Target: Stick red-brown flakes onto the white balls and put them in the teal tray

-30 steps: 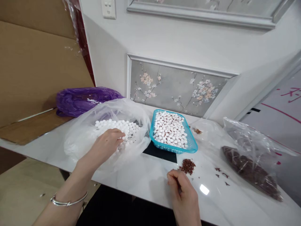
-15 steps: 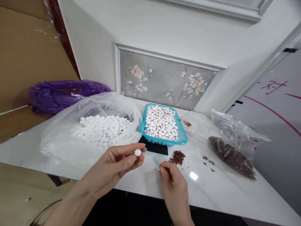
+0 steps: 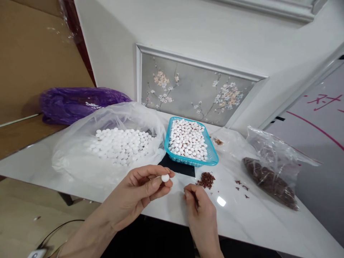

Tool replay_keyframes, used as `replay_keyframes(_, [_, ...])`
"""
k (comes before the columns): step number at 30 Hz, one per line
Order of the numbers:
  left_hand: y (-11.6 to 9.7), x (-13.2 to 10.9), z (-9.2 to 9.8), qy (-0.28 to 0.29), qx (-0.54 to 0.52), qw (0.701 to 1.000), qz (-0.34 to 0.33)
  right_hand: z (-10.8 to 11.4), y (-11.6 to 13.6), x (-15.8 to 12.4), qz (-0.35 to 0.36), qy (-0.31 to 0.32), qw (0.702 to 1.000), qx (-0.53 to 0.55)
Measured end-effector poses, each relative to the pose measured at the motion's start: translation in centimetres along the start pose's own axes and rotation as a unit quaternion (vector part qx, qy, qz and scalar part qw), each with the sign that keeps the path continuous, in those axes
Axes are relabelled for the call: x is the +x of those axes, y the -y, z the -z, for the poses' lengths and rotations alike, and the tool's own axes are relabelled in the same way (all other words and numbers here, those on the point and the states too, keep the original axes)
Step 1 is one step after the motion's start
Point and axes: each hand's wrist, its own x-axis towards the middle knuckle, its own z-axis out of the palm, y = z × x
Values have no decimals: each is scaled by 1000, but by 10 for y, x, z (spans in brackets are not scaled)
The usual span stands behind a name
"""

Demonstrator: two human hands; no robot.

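Observation:
Between the thumb and fingers of my left hand (image 3: 143, 188) is a small white ball (image 3: 165, 178), raised above the table's front part. My right hand (image 3: 201, 208) is closed in a pinch just to its right, apart from the ball; what the fingertips hold, if anything, is too small to make out. Right behind that hand lies a pile of small reddish-brown bits (image 3: 206, 180). A blue plastic basket (image 3: 212, 159) stands farther back, filled with white balls, many showing brown spots. To the left, a clear plastic bag (image 3: 71, 152) lies open with many plain white balls inside.
On the right lies a zip bag of dark brown material (image 3: 271, 182), with several loose brown pieces (image 3: 242, 184) beside it. A purple plastic bag (image 3: 60, 105) rests at the back left. Behind the white table (image 3: 172, 204) is a wall with a framed flower panel (image 3: 193, 86).
My left hand has moved slightly right with the white ball, closer to my right hand. The right hand stays pinched in nearly the same place. The whole view has shifted a little.

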Motion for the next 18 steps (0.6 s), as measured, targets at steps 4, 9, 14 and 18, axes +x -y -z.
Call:
replay_keyframes(4, [0,1,3,-15,50,997,-64,1,1,-1,1,4,1000,-12])
replay_keyframes(9, [-1,0,3,-21,106,988,-109,0,2,0,4,1,1000,-22])
replay_keyframes(14, [-6,-1,9,-72,166,966,-188,-4,-5,-4,15,-24,999,-15])
replay_keyframes(18, [-57,2,33,-210,224,875,-374,-10,-13,-8,-13,-75,996,-50])
